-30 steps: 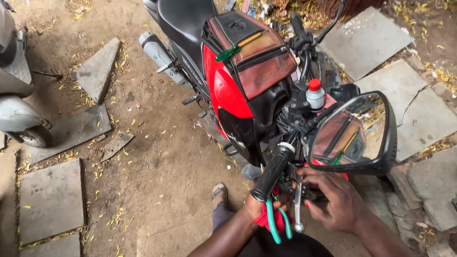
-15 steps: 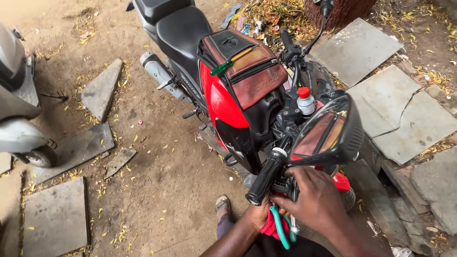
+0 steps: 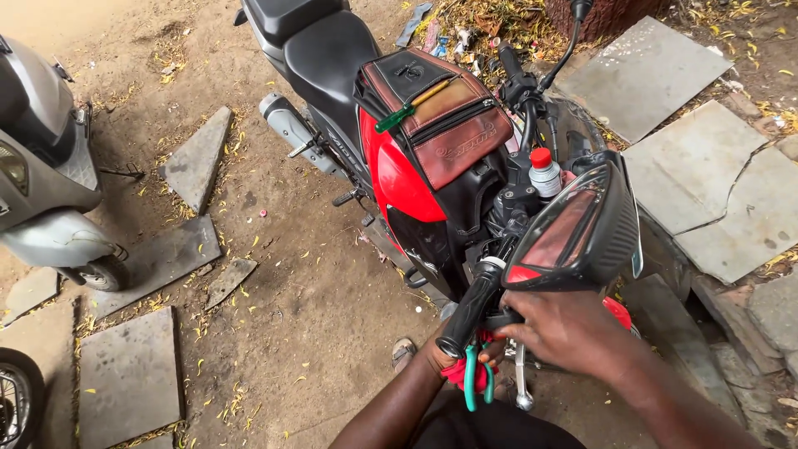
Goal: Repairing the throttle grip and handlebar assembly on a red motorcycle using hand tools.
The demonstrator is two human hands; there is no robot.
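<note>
the right hand (image 3: 573, 333) lay over the handlebar clamp area just inboard of the grip (image 3: 470, 309), fingers curled down onto the hardware beneath the mirror (image 3: 573, 233); whether it pinched a fastener or only steadied the part could not be told, as the palm hid the contact. the left hand (image 3: 445, 362) sat below the grip, closed around pliers (image 3: 475, 378) with green handles and a red rag (image 3: 455, 372), the handles hanging downward toward the wrist. the brake lever (image 3: 521, 378) hung just beside the pliers, under the right hand. a small bottle (image 3: 544, 173) with a red cap stood upright on the motorcycle (image 3: 399, 179) beyond the right hand, near the tank bag (image 3: 436, 116). judged hazards: the pliers could slip off a small fastener because the working point was hidden under the right hand, and the jaws could nip those fingers. the rag could snag between lever and grip. pressure on the bar could turn the steering, swing the mirror toward the head and topple the bottle. a dropped fastener would be lost in the leaf-strewn dirt (image 3: 274, 316) below.
</note>
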